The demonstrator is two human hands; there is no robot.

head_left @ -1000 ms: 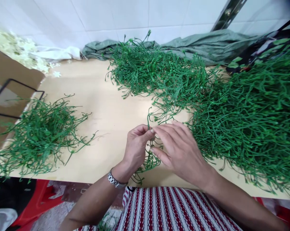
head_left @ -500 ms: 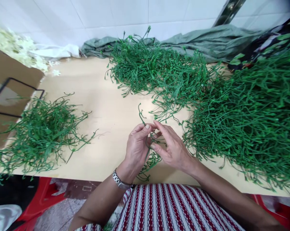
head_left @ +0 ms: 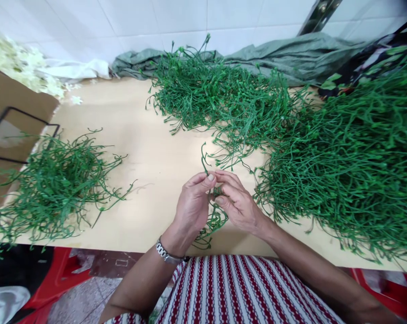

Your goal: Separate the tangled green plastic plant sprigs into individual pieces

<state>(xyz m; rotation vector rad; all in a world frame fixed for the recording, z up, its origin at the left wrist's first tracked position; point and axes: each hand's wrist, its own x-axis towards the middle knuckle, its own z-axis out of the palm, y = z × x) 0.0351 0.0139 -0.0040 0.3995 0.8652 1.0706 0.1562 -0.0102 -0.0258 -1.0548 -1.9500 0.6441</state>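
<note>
Near the table's front edge, my left hand point(head_left: 194, 198) pinches a thin green artificial stem point(head_left: 204, 158) between thumb and forefinger; its forked tip sticks up above the fingers. My right hand point(head_left: 239, 204) is against it, thumb and fingertips closed on a green piece at the lower part of the stem, partly hidden by the fingers. Below the hands, a few loose green stems point(head_left: 216, 221) lie close to my body. The large heap of green stems point(head_left: 341, 166) is to the right of my right hand.
A smaller stem pile point(head_left: 65, 184) lies at left beside a cardboard box point(head_left: 17, 99) and a black wire frame point(head_left: 29, 115). Another pile point(head_left: 220, 92) sits at the back against a green cloth point(head_left: 291, 58). Pale flowers point(head_left: 24, 67) are at the far left. Red stools point(head_left: 55, 274) stand below the table.
My right hand's fingers have closed in from a more spread pose onto the stem. The stem's tip has shifted slightly right in my left hand.
</note>
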